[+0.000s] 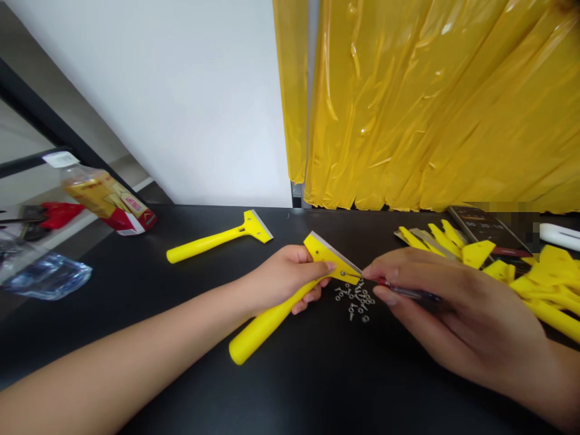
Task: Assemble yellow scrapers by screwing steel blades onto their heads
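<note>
My left hand (294, 275) grips a yellow scraper (267, 332) just below its head, thumb on the face. A metal blade edge runs along the top of that head. In my right hand (453, 302) is a slim screwdriver (410, 292) with a dark and red handle, pinched between the fingers. Its tip meets a screw (343, 273) at the right end of the scraper head. Beneath the head, small loose screws and nuts (357, 299) are scattered on the black table (308, 386). A second yellow scraper (208, 243) with a blade lies beyond my left forearm.
Yellow scraper parts (544, 287) are piled at the right, with a phone (492, 229) showing a timer behind them. A drink bottle (106, 193) and a clear plastic packet (48, 266) are at the left. Yellow plastic sheeting (430, 109) and a white panel (194, 103) border the table's back.
</note>
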Demonstrator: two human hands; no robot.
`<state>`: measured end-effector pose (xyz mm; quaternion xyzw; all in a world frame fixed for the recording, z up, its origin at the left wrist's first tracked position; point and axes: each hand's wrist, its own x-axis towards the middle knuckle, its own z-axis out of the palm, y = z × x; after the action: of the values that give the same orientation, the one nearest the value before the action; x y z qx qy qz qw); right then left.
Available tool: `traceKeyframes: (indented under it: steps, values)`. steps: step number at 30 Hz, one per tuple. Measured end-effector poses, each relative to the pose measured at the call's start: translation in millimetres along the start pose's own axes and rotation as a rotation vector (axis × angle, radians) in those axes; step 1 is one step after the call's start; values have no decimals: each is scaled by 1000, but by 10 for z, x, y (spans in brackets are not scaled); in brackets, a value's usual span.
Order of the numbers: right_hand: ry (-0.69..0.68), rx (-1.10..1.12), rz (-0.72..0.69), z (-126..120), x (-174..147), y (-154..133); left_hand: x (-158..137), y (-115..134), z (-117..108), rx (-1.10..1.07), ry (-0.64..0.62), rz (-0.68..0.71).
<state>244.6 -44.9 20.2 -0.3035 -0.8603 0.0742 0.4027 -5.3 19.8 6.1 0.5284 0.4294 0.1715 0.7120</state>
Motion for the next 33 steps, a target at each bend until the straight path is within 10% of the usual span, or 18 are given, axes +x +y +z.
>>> traceKeyframes:
  steps: [15, 25, 33]
  values:
    - [0, -439, -32, -178, 88, -204, -1, 7, 13, -27, 10, 3]
    - [26, 51, 406, -173, 89, -257, -3, 1, 7, -10, 16, 23]
    - [-41, -304, 62, -232, 121, -247, 4, -8, 8, -14, 25, 12]
